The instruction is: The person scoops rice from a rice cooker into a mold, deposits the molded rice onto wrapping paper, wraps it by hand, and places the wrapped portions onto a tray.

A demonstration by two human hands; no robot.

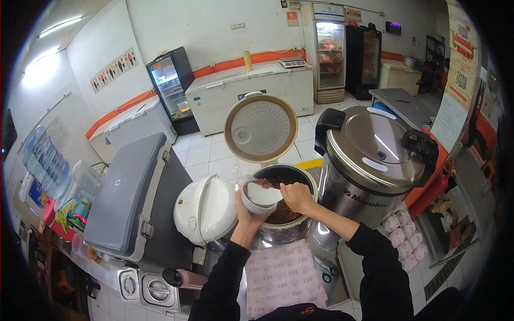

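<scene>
My left hand point(244, 215) is closed around a white cup-like container point(259, 209), tilted above the open rice cooker. Clear plastic shows at the container's upper edge. In my right hand point(297, 197) is a white rice paddle point(266, 196), its broad blade lying across the container's mouth. Reddish-brown food point(263, 183) shows just beyond the blade. Below both hands, the rice cooker pot point(314, 198) holds more of this dark reddish-brown food. The cooker's lid point(261, 128) stands raised behind it. How full the container is cannot be seen behind the paddle.
A closed white rice cooker point(204, 206) sits left, beside a large grey cooler box point(126, 195). Right stands a big steel Miyako cooker point(369, 160). Printed wrapping paper point(285, 278) lies in front, near a pink bottle point(190, 279). Wrapped packets point(404, 238) are stacked at right.
</scene>
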